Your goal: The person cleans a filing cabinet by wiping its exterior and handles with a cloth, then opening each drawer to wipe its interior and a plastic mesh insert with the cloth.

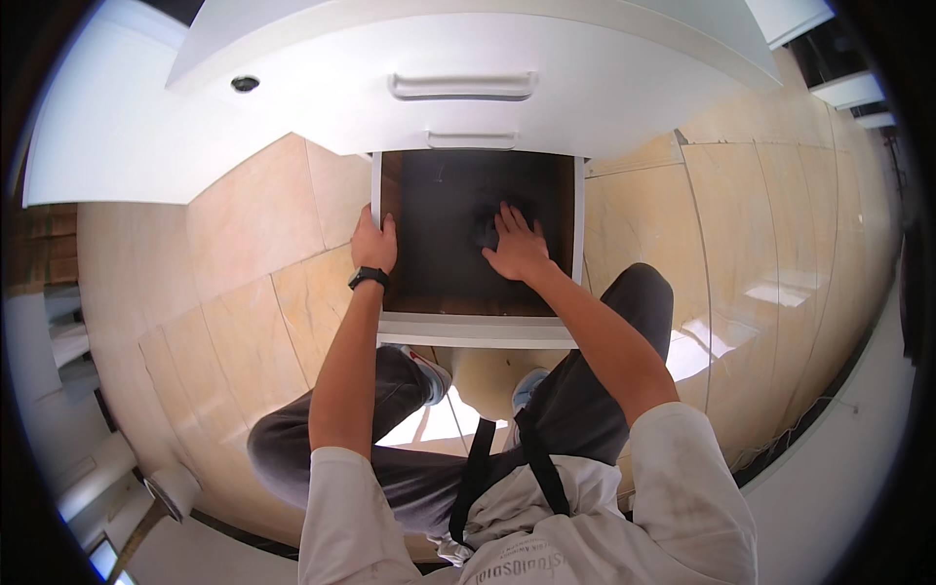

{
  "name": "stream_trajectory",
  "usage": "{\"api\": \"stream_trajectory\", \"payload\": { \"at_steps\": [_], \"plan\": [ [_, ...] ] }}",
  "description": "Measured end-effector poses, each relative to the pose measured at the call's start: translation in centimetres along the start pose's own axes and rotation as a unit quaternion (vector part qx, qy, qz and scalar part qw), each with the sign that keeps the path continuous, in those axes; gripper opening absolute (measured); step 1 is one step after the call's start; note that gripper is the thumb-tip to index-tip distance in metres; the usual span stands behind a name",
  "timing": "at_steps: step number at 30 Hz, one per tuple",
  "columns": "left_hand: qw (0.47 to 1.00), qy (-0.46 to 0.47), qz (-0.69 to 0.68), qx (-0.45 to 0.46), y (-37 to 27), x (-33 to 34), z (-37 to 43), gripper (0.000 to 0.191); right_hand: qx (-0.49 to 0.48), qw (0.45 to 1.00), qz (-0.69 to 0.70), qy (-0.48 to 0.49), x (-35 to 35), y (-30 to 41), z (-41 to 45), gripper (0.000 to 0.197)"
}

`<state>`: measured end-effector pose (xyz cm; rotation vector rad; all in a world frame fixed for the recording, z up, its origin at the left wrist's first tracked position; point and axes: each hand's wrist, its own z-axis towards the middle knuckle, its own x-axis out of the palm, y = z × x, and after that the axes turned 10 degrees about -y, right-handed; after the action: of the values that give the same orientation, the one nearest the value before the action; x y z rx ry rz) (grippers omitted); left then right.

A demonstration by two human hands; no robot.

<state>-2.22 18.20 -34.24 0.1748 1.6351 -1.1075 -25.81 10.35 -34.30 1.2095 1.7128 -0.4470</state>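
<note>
A white drawer point(479, 333) with a dark bottom panel point(446, 241) is pulled out before me. My left hand point(374, 241) grips its left side wall point(376, 183), thumb over the inner side and fingers outside. Inside, toward the right, my right hand point(519, 245) lies palm down with its fingers spread. Partly hidden under it is a dark, crumpled thing point(485, 228), likely a cloth, hard to make out against the dark bottom.
Above the drawer rises a white cabinet front with two bar handles point(462, 86) and a round dark fitting point(245, 84). A white panel point(110, 139) extends left. Beige tiles point(643, 219) cover the floor. My bent knees point(640, 292) flank the drawer's near end.
</note>
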Motion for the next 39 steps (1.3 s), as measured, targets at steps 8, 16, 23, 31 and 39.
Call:
{"api": "stream_trajectory", "payload": {
  "at_steps": [8,16,23,31,39],
  "plan": [
    [0.945,0.06,0.21,0.244,-3.0,-7.8,-7.8,0.053,-0.146,0.986,-0.079,0.036,1.5,0.4,-2.7,0.074],
    [0.927,0.235,0.204,0.21,-6.6,-9.9,-15.6,0.049,-0.117,0.99,-0.062,-0.044,-0.8,6.5,6.0,0.077],
    [0.893,0.287,0.272,0.215,-8.2,-10.1,-15.7,0.063,-0.085,0.988,-0.068,-0.106,0.0,6.7,9.1,0.079],
    [0.876,0.25,0.346,0.224,-8.3,-8.1,-16.9,0.056,-0.089,0.988,-0.083,-0.09,-1.2,6.8,9.6,0.08],
    [0.873,0.249,0.359,0.218,-8.2,-8.5,-17.4,0.055,-0.12,0.98,-0.101,-0.122,1.1,8.1,5.8,0.073]
  ]
}}
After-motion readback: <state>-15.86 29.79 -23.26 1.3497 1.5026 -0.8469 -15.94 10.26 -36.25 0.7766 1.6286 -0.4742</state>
